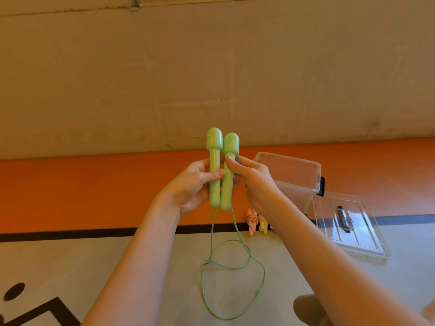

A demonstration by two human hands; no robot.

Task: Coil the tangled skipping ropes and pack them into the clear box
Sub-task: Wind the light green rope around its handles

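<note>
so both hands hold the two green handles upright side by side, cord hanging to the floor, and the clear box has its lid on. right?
Not quite. The head view shows the clear box open, with its lid lying on the floor beside it. The rest stands: left hand and right hand hold the green handles upright, side by side, cord hanging to the floor.

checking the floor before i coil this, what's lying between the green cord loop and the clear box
In the head view, a coiled pink rope and a coiled yellow rope lie side by side between the green cord and the clear box.
</note>
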